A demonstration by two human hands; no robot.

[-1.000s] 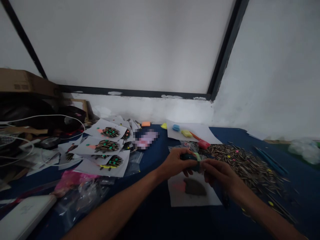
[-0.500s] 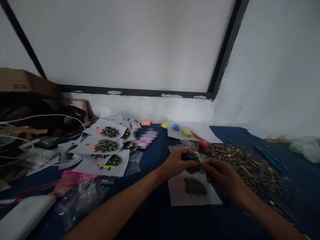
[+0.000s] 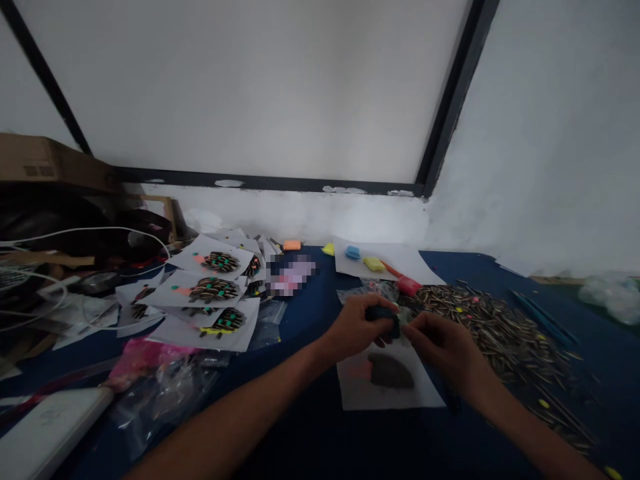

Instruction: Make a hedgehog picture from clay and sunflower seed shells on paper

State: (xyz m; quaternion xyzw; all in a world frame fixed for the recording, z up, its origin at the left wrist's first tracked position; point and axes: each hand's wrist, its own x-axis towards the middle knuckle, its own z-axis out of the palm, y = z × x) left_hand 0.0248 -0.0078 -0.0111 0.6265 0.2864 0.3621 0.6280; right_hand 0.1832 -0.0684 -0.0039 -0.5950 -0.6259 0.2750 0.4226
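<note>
Dark-green clay [image 3: 379, 312] — clamped by fingers of the left hand [image 3: 354, 327] — could drop onto the paper [image 3: 356, 396] if the right hand [image 3: 447, 347], fingers pinching clear wrapper [image 3: 403, 318], tugs hard.

The left hand [image 3: 354, 328] partly hides a dark lump [image 3: 379, 313]; pixelation obscures a pinkish item [image 3: 295, 276].

Bare-handed, a person's left hand [image 3: 353, 328] and right hand [image 3: 447, 350] show slim fingers [image 3: 424, 327] and rounded knuckles at the grip, with narrow wrists [image 3: 319, 348] just behind it. Farther back from the grip, the left forearm [image 3: 240, 403] and right forearm [image 3: 525, 420] are uncovered as far as the view reaches, smooth in outline and broadening away from the wrists. Dim light and soft focus blur the fingertips at the grip, leaving nails and creases too faint to make out.
</note>
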